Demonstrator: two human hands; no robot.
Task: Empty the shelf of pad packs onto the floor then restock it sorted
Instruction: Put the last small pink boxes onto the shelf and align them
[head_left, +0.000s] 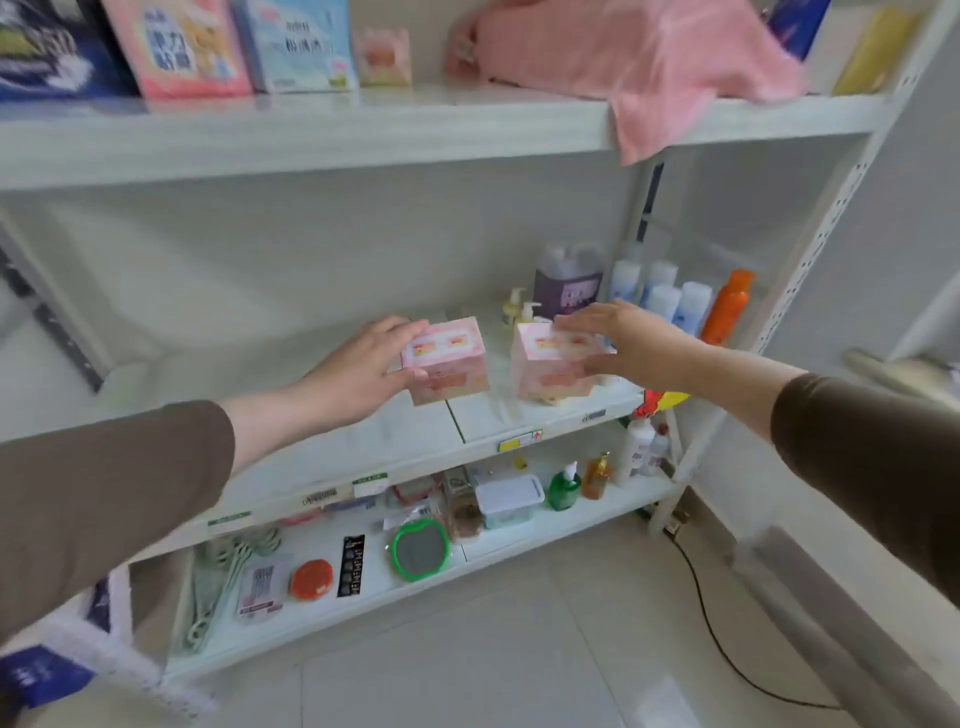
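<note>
since both hands work at once, left hand (363, 364) grasps one pink pad pack (447, 358) and right hand (618, 338) another pack (553, 364), both mid-shelf (311, 457) left of the bottles (670, 304), probably for speed.

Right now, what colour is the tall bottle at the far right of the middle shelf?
Orange, seen in the head view, its only view.
</note>
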